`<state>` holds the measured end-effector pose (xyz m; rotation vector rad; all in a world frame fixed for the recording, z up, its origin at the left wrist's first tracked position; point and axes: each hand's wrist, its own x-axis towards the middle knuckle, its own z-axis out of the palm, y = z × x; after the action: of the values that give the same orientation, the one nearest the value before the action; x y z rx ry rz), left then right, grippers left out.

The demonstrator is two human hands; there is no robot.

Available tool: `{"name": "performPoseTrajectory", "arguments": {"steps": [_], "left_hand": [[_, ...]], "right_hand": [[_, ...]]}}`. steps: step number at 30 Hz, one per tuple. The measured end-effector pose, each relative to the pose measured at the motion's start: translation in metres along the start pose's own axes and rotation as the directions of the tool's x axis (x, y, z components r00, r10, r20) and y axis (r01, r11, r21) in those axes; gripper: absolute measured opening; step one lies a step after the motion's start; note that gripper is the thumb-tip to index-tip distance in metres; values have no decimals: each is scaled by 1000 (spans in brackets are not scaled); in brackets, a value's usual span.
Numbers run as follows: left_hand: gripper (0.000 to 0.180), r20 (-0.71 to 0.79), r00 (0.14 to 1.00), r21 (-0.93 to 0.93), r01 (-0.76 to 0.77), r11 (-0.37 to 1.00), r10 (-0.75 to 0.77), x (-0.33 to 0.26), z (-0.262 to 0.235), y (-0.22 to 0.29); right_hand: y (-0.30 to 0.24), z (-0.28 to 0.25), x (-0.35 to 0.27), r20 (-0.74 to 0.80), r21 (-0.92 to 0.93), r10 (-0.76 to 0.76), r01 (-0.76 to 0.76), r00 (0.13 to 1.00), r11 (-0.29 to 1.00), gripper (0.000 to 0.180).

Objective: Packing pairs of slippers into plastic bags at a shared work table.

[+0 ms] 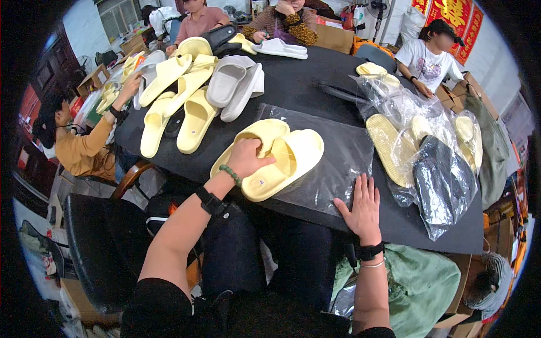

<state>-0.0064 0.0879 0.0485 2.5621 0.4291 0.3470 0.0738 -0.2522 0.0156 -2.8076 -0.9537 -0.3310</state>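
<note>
Two pale yellow slide slippers [301,151] lie side by side in front of me, on the left part of a flat clear plastic bag [338,160]. My left hand [249,159] is closed on the pair where their straps meet, with the thumb over the nearer slipper and the other fingers hidden between the two. To the right, my right hand [362,207] rests flat with its fingers stretched out, at the bag's near right corner by the table edge. It holds nothing.
Loose yellow slippers [198,120] and grey slippers [242,93] pile at the left of the black table [293,73]. Bagged yellow slippers [390,149] and bagged black slippers [445,180] lie at the right. Several people sit around the table; one at the left reaches toward the pile.
</note>
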Motion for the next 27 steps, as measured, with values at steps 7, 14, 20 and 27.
{"name": "performPoseTrajectory", "arguments": {"steps": [7, 14, 20, 27], "left_hand": [[48, -147, 980, 83, -124, 989, 135, -11, -5, -10], [46, -74, 995, 130, -55, 990, 65, 8, 7, 9], [41, -143, 989, 112, -9, 994, 25, 9, 20, -1], [39, -198, 978, 84, -50, 995, 66, -1, 16, 3]], "right_hand": [[0, 2, 3, -7, -7, -16, 16, 1000, 1000, 91], [0, -1, 2, -9, -1, -11, 11, 1000, 1000, 89], [-2, 1, 0, -21, 21, -16, 17, 1000, 1000, 87], [-1, 0, 2, 2, 22, -1, 1, 1000, 1000, 89]]}}
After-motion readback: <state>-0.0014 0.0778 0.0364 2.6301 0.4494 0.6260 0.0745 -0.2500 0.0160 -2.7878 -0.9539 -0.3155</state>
